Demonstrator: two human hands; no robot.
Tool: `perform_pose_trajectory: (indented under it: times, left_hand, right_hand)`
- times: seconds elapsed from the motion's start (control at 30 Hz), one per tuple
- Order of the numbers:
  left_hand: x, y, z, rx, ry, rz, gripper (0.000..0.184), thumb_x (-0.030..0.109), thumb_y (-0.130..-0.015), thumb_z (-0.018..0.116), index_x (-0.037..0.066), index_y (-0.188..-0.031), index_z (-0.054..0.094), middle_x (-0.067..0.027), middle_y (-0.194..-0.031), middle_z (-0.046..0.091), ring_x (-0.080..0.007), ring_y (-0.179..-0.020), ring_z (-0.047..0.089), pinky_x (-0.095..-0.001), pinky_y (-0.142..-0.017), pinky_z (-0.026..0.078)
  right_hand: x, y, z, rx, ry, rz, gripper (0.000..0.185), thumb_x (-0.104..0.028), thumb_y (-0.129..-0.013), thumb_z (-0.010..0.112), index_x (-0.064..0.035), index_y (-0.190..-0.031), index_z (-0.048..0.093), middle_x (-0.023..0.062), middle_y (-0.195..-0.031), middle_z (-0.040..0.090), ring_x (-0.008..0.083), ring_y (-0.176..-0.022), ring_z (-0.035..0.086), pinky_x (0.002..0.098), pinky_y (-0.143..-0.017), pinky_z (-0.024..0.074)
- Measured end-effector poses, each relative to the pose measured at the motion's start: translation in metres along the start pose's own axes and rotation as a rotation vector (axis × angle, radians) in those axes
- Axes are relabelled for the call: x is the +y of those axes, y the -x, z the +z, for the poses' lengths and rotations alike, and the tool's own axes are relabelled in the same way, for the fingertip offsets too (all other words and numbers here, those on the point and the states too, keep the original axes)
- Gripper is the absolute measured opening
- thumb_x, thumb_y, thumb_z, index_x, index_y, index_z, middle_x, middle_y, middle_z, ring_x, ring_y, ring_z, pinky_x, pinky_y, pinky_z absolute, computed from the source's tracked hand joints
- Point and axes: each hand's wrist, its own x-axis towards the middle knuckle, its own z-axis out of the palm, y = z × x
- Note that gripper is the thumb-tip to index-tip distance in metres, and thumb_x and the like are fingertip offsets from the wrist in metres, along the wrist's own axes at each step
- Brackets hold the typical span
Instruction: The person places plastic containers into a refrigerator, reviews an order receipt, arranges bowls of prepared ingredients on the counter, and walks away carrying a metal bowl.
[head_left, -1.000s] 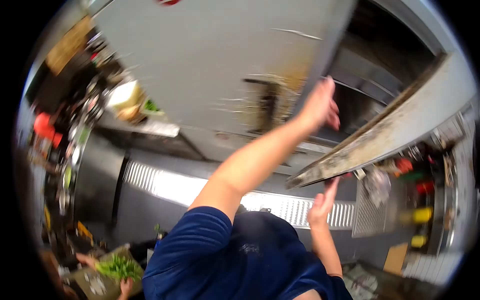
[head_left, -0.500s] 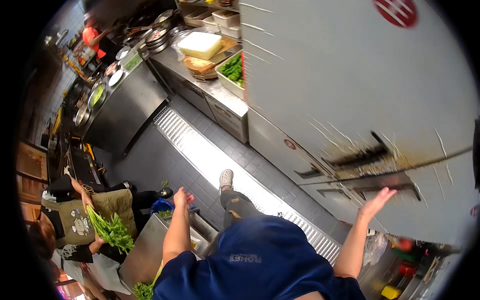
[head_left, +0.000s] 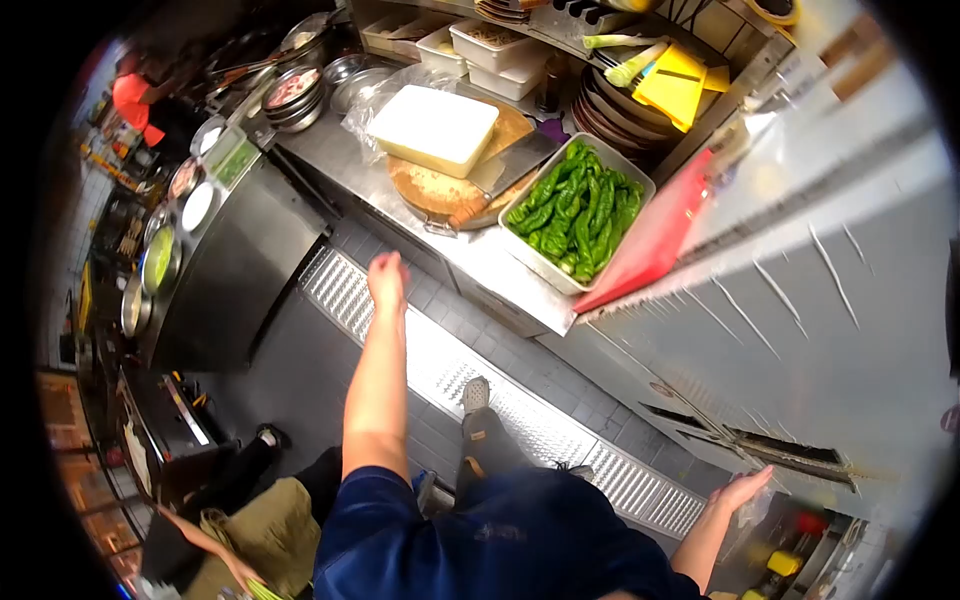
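My left hand (head_left: 388, 280) reaches forward over the floor with its fingers curled in and nothing visible in them. The counter edge lies just ahead of it. My right hand (head_left: 742, 490) hangs low on the right with fingers stretched out, near the scratched grey fridge doors (head_left: 700, 370), holding nothing. Ahead on the steel counter, a pale tray of long green peppers (head_left: 578, 212) stands beside a round wooden cutting board (head_left: 425, 187). On the board rest a cleaver (head_left: 515, 162) and a white rectangular tub (head_left: 435, 125).
A metal floor grating (head_left: 520, 410) runs under my feet. Steel bowls (head_left: 295, 100) and white containers (head_left: 490, 45) line the counter's back. A co-worker with an olive apron (head_left: 270, 535) is at lower left; another person in an orange top (head_left: 130, 98) stands far off.
I have moved forward along the grating, so the counter and peppers are closer. My left hand has reached forward and its fingers have closed. The nearby co-worker has slipped toward the lower edge.
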Motion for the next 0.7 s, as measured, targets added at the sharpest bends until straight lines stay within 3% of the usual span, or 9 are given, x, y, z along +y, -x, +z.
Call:
perform_pose_trajectory:
  times: [0.17,0.23,0.33,0.47,0.7]
  left_hand:
    - [0.101,-0.156,0.082,-0.015,0.217,0.088,0.035,0.014,-0.091,0.071,-0.005,-0.117,0.058,-0.0098,-0.088,0.063,-0.0155,-0.069,0.059,-0.0291,-0.059,0.053]
    - [0.130,-0.199,0.105,0.046,0.203,0.011,0.032,0.015,-0.091,0.071,-0.004,-0.114,0.058,-0.0107,-0.090,0.061,-0.0168,-0.070,0.059,-0.0304,-0.061,0.056]
    - [0.154,-0.238,0.118,-0.084,0.179,-0.233,0.025,0.015,-0.090,0.071,-0.002,-0.105,0.059,-0.0098,-0.090,0.059,-0.0176,-0.070,0.058,-0.0313,-0.060,0.058]
    - [0.159,-0.263,0.121,-0.222,0.158,-0.230,0.013,0.011,-0.092,0.068,0.001,-0.094,0.060,-0.0079,-0.081,0.058,-0.0179,-0.064,0.057,-0.0308,-0.054,0.057]
    - [0.166,-0.223,0.105,-0.173,0.080,-0.103,0.009,0.001,-0.092,0.062,-0.005,-0.087,0.058,-0.0108,-0.074,0.059,-0.0189,-0.060,0.060,-0.0296,-0.050,0.057]
  right_hand:
    - [0.027,0.060,0.009,-0.091,0.044,0.053,0.081,-0.052,-0.101,0.046,-0.0070,-0.159,0.013,0.0159,-0.164,0.016,0.0308,-0.150,0.021,0.0416,-0.123,0.0153]
    - [0.045,0.068,0.000,-0.122,0.091,0.100,0.078,-0.049,-0.101,0.048,-0.0080,-0.159,0.014,0.0154,-0.163,0.019,0.0322,-0.148,0.024,0.0446,-0.120,0.0225]
    - [0.054,0.095,0.006,-0.131,0.100,0.169,0.075,-0.047,-0.102,0.049,-0.0089,-0.158,0.017,0.0150,-0.161,0.022,0.0330,-0.147,0.026,0.0481,-0.116,0.0310]
    - [0.062,0.127,0.027,-0.212,0.144,0.173,0.076,-0.049,-0.102,0.048,-0.0092,-0.159,0.016,0.0161,-0.162,0.021,0.0332,-0.148,0.025,0.0482,-0.117,0.0292]
    - [0.051,0.159,0.079,-0.353,0.204,0.135,0.073,-0.045,-0.104,0.047,-0.0080,-0.158,0.016,0.0175,-0.163,0.018,0.0328,-0.150,0.020,0.0485,-0.119,0.0262]
